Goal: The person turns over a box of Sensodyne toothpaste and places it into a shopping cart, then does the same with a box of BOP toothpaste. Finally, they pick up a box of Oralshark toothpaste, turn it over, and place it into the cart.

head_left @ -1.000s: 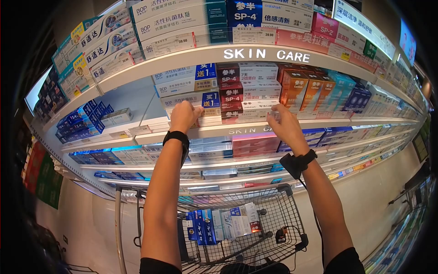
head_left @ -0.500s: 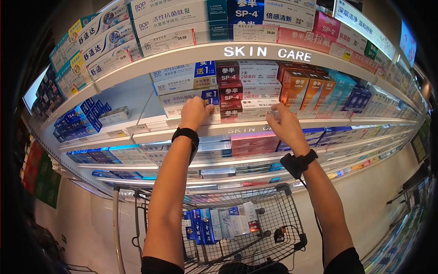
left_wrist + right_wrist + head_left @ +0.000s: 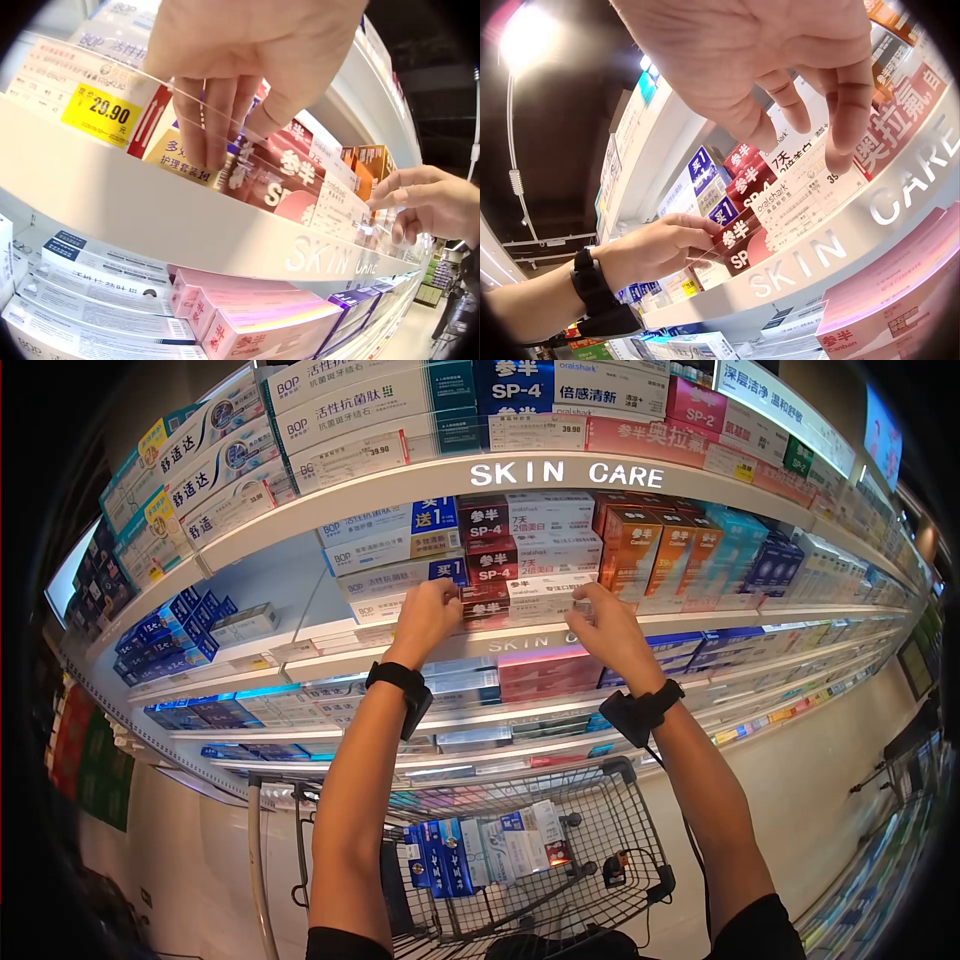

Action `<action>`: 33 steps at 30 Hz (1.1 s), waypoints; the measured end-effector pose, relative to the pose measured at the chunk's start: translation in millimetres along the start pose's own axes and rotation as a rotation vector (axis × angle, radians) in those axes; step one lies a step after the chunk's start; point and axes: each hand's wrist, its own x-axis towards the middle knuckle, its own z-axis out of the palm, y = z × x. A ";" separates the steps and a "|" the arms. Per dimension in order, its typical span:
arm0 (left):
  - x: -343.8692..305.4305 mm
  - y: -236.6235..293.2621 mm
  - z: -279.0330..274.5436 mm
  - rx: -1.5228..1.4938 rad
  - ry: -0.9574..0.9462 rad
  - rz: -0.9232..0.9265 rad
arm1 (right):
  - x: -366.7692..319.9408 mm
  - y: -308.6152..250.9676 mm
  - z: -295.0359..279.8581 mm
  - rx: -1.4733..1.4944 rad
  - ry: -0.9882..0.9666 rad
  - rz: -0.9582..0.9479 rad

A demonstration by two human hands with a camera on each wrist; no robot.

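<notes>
My left hand [image 3: 432, 620] is at the shelf front, where a stack of white-and-blue BOP toothpaste boxes [image 3: 385, 582] meets a stack of red-and-white SP-4 boxes [image 3: 490, 568]. In the left wrist view its fingers [image 3: 216, 124] extend down behind the clear price strip, against the box ends. My right hand [image 3: 608, 628] is at the right end of the SP-4 stack. Its loosely bent fingers [image 3: 791, 105] reach over the price label [image 3: 810, 195] onto the white box fronts in the right wrist view. The lower box edges are partly hidden by the hands.
Orange boxes [image 3: 630, 555] stand right of the SP-4 stack, and blue boxes [image 3: 165, 635] lie farther left. A lit shelf edge [image 3: 400, 485] runs overhead. Below, a wire shopping cart [image 3: 625, 810] holds several toothpaste boxes [image 3: 440, 860]. Pink boxes [image 3: 550, 675] fill the shelf underneath.
My left hand has slid right along the BOP boxes to the edge of the SP-4 stack. The right hand stays at that stack's right end, while the view has shifted slightly.
</notes>
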 end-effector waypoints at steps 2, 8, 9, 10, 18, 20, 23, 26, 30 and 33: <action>-2.8 -2.2 -0.6 -0.021 0.011 0.027 | 1.8 -3.7 3.2 -0.012 -0.005 -0.015; -10.1 -8.8 -20.0 -0.085 -0.011 -0.057 | 2.8 -22.5 9.9 0.012 -0.025 -0.025; -10.0 -10.3 -22.8 -0.086 -0.028 -0.075 | 3.8 -24.5 8.2 0.015 -0.032 -0.014; -9.7 -12.3 -25.1 -0.088 -0.042 -0.094 | 7.1 -20.2 8.2 0.043 -0.010 0.013; -11.3 -16.7 -22.8 -0.074 -0.048 -0.071 | 23.3 6.0 17.7 0.454 -0.115 0.246; -13.8 -10.2 -25.0 -0.092 -0.014 -0.066 | 21.4 2.2 15.1 0.471 -0.120 0.244; -17.9 -3.6 -29.8 -0.131 0.070 -0.025 | 18.3 -0.4 16.4 0.480 -0.046 0.171; -24.1 7.6 -37.0 -0.153 0.191 0.033 | 14.8 -9.4 14.0 0.445 0.014 0.107; -38.9 27.9 -47.7 -0.270 0.314 0.078 | 4.0 -25.2 2.9 0.441 0.076 0.026; -57.6 37.0 -50.8 -0.420 0.364 0.134 | -17.3 -43.2 -11.4 0.457 0.162 -0.057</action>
